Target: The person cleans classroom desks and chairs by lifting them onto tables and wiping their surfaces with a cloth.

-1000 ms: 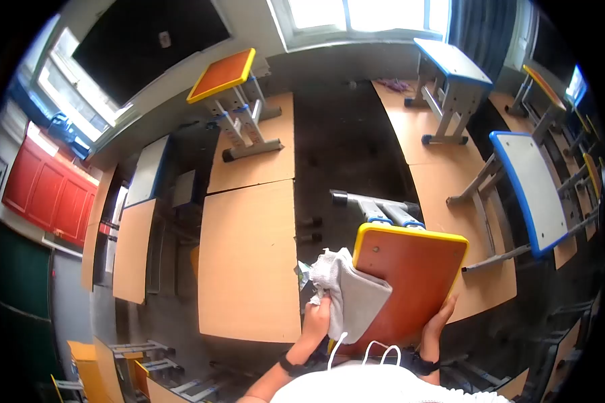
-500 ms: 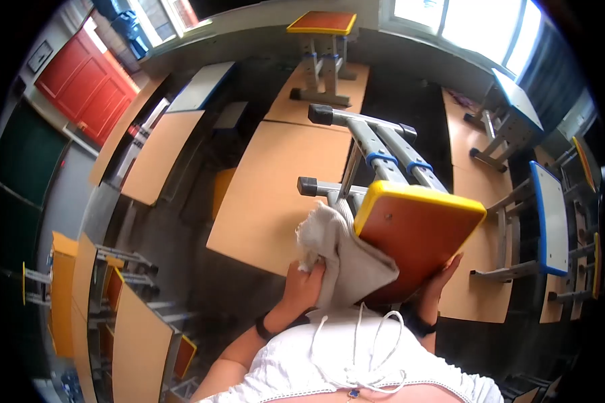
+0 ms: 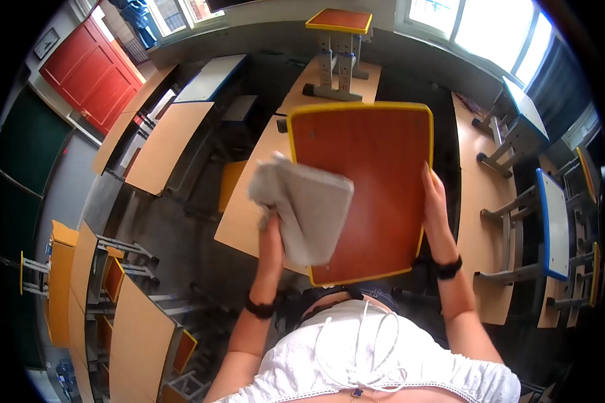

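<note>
Far to the left of the yellow-edged stool (image 3: 386,195), and well beyond it, a red door (image 3: 91,77) is set in the wall. Nearer, on the stool's left, wooden desks (image 3: 138,336) are ranged in rows. Just beside the stool's left edge, a gathered part of a grey cloth (image 3: 312,208) is clenched in the left hand (image 3: 271,235), whose fingers are largely hidden by the fabric. The rest of the cloth is spread across the left part of the red-brown seat; whether it is pressed flat there cannot be told. The stool itself is held between the two hands, with its top turned toward the wearer. Directly beyond it, an orange-topped stool (image 3: 339,20) is stood upright on a desk. The yellow-edged stool's right edge is grasped by the right hand (image 3: 435,201). Farther right of that stool, blue-edged stools (image 3: 554,221) are set on more desks.
</note>
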Demonstrator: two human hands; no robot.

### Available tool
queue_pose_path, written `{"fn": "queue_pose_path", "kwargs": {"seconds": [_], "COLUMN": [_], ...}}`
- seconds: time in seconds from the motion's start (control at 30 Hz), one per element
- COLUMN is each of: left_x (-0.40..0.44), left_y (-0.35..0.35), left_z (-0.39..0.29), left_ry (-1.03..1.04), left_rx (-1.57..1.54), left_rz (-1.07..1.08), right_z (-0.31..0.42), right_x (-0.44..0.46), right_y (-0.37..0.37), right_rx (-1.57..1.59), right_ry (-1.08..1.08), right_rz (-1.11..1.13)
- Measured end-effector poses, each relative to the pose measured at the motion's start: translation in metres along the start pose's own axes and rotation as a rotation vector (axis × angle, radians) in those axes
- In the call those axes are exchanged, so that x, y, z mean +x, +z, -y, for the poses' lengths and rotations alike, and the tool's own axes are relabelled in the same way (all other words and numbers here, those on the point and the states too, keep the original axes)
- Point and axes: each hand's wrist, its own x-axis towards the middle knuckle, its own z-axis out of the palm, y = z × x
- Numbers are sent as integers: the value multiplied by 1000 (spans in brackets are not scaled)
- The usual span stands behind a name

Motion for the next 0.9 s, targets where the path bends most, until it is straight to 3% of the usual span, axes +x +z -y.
{"fn": "queue_pose_path", "kwargs": {"seconds": [0.1, 0.2, 0.4, 0.43, 0.47, 0.5, 0.57, 0.63, 0.77, 0.9], "left_x": [20, 16, 66, 90, 92, 104, 121, 136, 139, 135], "left_y": [-3, 4, 5, 3, 12, 15, 10, -6, -8, 13], "left_z": [-27, -57, -27, -16, -29, -33, -45, -46, -65, -64], "left_ry": [311, 424, 684, 824, 932, 1080, 1146, 1084, 1010, 1133], "left_rx": [70, -77, 479, 591, 723, 756, 803, 841, 912, 1209], "left_rz": [-194, -244, -103, -107, -143, -235, -317, -403, -245, -277], "right_z": [10, 13, -15, -17, -24, -30, -29, -33, -44, -48], "right_x": [48, 105, 175, 181, 176, 174, 163, 163, 182, 215], "right_y": [16, 29, 59, 64, 69, 62, 88, 104, 123, 123], "right_rx": [92, 92, -153, -214, -60, 19, -91, -97, -54, -99], "right_ry": [93, 170, 283, 291, 214, 298, 369, 311, 319, 320], "right_rz": [126, 147, 79, 60, 65, 197, 181, 226, 240, 361]}}
